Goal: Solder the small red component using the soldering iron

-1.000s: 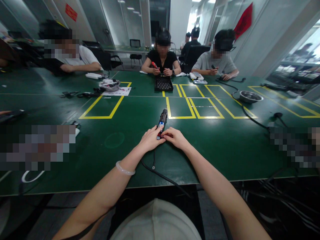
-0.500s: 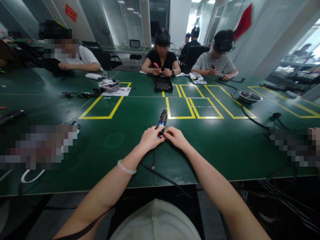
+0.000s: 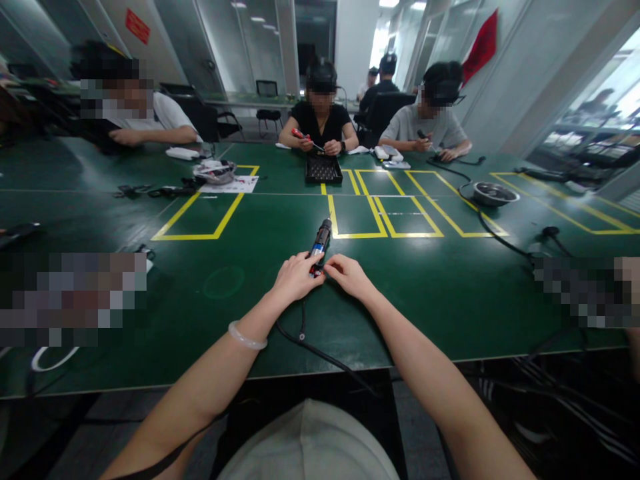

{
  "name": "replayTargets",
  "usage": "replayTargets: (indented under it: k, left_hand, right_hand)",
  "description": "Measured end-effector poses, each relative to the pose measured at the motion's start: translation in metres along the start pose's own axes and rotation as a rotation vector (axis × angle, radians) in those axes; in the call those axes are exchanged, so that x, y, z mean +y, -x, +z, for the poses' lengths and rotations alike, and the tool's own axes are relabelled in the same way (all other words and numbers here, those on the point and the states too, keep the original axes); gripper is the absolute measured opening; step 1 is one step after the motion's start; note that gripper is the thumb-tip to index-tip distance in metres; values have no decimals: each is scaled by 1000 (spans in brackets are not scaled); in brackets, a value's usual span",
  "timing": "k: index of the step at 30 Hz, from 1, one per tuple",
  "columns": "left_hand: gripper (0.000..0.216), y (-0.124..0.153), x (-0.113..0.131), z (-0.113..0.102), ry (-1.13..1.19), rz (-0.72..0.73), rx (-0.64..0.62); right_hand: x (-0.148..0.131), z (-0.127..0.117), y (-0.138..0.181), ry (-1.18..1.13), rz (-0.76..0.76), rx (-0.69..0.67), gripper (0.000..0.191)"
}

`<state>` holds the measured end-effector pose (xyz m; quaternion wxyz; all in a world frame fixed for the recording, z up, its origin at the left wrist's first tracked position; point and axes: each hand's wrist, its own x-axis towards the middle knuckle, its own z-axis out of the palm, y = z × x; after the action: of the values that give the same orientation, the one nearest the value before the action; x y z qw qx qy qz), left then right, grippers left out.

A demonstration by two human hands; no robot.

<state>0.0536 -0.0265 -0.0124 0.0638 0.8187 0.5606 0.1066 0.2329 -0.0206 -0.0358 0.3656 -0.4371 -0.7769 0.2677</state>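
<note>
An electric screwdriver [image 3: 323, 235], black with a blue label and some red at its rear end, lies slanted on the green table with its tip pointing away from me. My left hand [image 3: 296, 279] is closed around its rear part. Just to the right of that end, my right hand [image 3: 347, 275] holds its thumb and fingertips pinched together. Whatever sits in that pinch, if anything, is too small to make out. A black cable [image 3: 325, 353] runs from under my left hand toward the table's front edge, and a short loop with a ring end [image 3: 302, 336] lies beside it.
Yellow tape rectangles [image 3: 413, 235] mark the green table [image 3: 210, 353]. Across from me stands a black tray [image 3: 324, 179] before a person holding a red-handled screwdriver [image 3: 299, 134]. A round metal bowl [image 3: 495, 195] and a dark cable lie to the right; other people sit around.
The whole view has shifted slightly. My right fingertips are a little farther from the screwdriver's rear end. My left hand keeps its hold. The person opposite has tilted the red-handled screwdriver.
</note>
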Motion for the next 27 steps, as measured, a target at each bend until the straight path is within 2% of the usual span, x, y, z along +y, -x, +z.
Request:
replayTargets:
  k: [7, 13, 19, 27]
  left_hand:
    - [63, 0, -4, -4, -20, 2, -9]
    - [65, -2, -27, -12, -50, -52, -16]
    - [67, 0, -71, -21, -71, -161, -17]
    - [72, 11, -150, -39, -95, -303, 1]
  right_hand:
    - [0, -1, 0, 11, 11, 0, 18]
    - [0, -2, 0, 31, 11, -8, 16]
    - [0, -1, 0, 26, 8, -15, 15]
    - [1, 0, 1, 41, 16, -18, 15]
